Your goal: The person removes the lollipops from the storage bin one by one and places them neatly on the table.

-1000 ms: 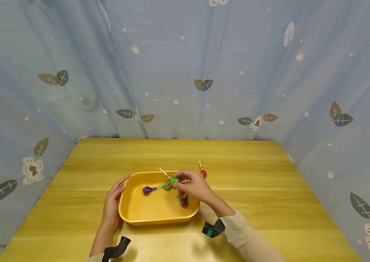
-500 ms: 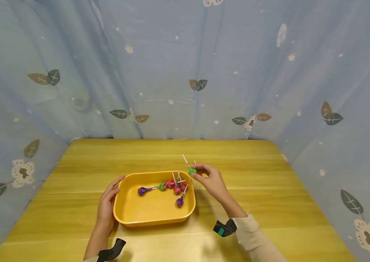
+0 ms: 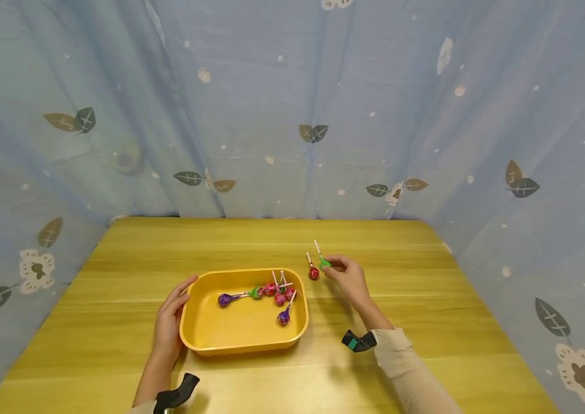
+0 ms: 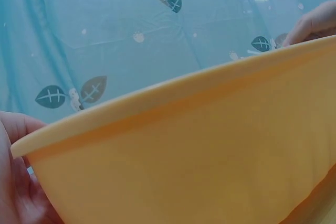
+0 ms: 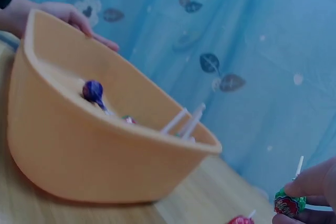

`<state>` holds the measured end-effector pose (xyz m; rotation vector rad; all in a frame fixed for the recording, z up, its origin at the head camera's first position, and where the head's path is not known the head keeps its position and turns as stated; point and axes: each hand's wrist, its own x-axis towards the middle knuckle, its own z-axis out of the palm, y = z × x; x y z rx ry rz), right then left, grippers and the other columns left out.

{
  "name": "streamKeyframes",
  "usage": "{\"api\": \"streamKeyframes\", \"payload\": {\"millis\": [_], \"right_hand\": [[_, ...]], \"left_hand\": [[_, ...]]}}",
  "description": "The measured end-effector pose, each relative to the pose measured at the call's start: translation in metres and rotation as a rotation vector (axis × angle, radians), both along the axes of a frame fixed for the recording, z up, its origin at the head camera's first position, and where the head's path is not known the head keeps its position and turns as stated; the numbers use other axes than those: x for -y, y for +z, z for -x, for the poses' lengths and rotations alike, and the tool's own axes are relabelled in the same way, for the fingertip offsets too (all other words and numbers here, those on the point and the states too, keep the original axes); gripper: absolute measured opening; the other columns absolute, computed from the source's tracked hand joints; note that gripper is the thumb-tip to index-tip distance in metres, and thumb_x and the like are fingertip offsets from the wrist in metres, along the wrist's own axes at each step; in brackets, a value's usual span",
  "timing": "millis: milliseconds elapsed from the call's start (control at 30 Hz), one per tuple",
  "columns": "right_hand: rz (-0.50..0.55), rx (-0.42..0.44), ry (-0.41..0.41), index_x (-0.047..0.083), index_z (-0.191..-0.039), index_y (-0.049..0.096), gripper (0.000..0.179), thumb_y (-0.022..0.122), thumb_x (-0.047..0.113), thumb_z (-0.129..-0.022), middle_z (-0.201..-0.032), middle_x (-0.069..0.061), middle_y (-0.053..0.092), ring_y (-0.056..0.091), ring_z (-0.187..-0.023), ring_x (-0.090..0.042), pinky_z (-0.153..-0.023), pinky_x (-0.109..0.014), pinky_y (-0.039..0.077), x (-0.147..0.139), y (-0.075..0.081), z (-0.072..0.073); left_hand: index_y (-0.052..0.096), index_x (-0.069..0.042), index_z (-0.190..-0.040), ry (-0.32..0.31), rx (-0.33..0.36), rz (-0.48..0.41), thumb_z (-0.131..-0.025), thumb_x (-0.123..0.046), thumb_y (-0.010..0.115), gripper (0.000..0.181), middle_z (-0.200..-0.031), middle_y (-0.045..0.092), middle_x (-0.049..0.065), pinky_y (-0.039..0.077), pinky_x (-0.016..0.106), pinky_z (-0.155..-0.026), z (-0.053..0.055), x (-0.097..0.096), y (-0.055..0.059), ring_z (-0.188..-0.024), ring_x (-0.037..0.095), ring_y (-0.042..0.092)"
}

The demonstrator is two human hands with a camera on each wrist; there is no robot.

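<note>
My right hand point(image 3: 348, 280) pinches a green-wrapped lollipop point(image 3: 325, 263) by its candy end, white stick pointing up, just right of a red lollipop point(image 3: 314, 273) on the table. In the right wrist view, fingertips and thumb are on the green lollipop's head point(image 5: 289, 203). My left hand point(image 3: 168, 325) lies along the outside of the yellow bin's point(image 3: 241, 347) left end, fingers stretched along its rim. Inside the bin are a purple lollipop point(image 3: 224, 300) at left, a green one point(image 3: 256, 292) beside it, a cluster of pink ones point(image 3: 279, 298), and another purple one point(image 3: 284, 317).
The wooden table point(image 3: 406, 322) extends beyond the bin on all sides. A blue curtain point(image 3: 251, 115) with leaf prints hangs behind and at both sides. Each wrist wears a black camera mount point(image 3: 358, 341).
My right hand has carried the green lollipop out of the bin, over its right rim, to beside the red lollipop. My left hand has stayed at the bin's left end.
</note>
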<state>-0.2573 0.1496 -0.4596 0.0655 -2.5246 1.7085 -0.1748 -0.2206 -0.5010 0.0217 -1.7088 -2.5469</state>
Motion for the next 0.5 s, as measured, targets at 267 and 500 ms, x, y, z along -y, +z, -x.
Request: {"api": "streamKeyframes", "payload": {"millis": [267, 500], "right_hand": [[-0.010, 0.012, -0.034, 0.002, -0.111, 0.069, 0.024, 0.070, 0.012, -0.089, -0.099, -0.012, 0.068, 0.065, -0.090, -0.029, -0.074, -0.038, 0.054, -0.006, -0.017, 0.015], [0.007, 0.012, -0.065, 0.001, -0.108, 0.070, 0.022, 0.069, 0.012, -0.090, -0.095, -0.011, 0.069, 0.066, -0.088, -0.028, -0.074, -0.038, 0.055, -0.006, -0.026, 0.017]], "left_hand": [[0.036, -0.002, -0.148, 0.012, -0.007, 0.008, -0.107, -0.019, 0.030, 0.045, -0.142, 0.043, 0.004, 0.041, 0.026, -0.100, 0.003, -0.001, 0.000, -0.125, 0.014, 0.047], [0.035, -0.003, -0.149, 0.013, 0.013, 0.014, -0.107, -0.018, 0.030, 0.045, -0.145, 0.041, 0.003, 0.040, 0.026, -0.101, 0.000, -0.001, -0.001, -0.126, 0.012, 0.047]]}}
